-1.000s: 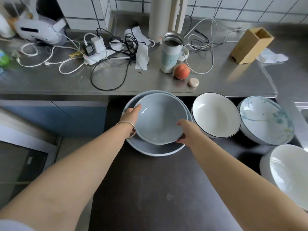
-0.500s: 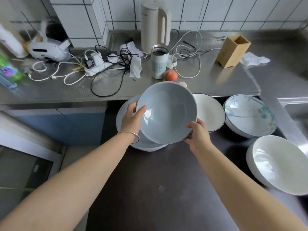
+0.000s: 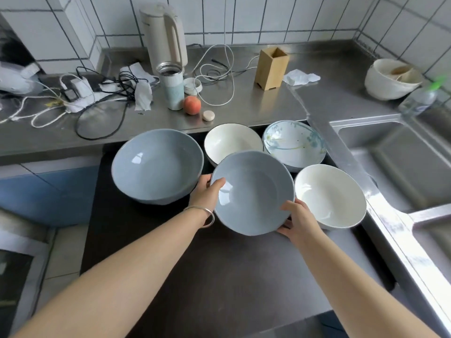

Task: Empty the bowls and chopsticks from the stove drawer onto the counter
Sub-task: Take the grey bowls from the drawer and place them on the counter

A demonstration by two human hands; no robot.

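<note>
Since the earlier frame we have carried the smaller blue bowl (image 3: pixel 252 195) off the larger blue bowl (image 3: pixel 157 168) and over to the right; the view has swung right too, bringing the sink (image 3: pixel 400 164) in.

Both hands hold the smaller blue bowl by its rim. Left hand (image 3: pixel 206 192) at its 9 o'clock, thumb over the rim, fingers underneath. Right hand (image 3: pixel 299 219) at its 4 o'clock, thumb on the rim, fingers under. Each grip is pinching the bowl edge. We cannot tell if the bowl is clear of the dark drawer top (image 3: pixel 219 276) or touching it.

Larger blue bowl sits at 9 o'clock of the held one, just beside the left hand. White bowl with dark rim (image 3: pixel 231 142) at 12 o'clock. Patterned bowl (image 3: pixel 294 143) at 1 o'clock. Plain white bowl (image 3: pixel 329 195) at 3 o'clock, just beside the right hand.

Steel surface (image 3: pixel 268 103) behind carries a kettle (image 3: pixel 166 35), a tumbler (image 3: pixel 173 90), a peach (image 3: pixel 192 105), a wooden holder (image 3: pixel 272 67) and tangled cables (image 3: pixel 109 89).
</note>
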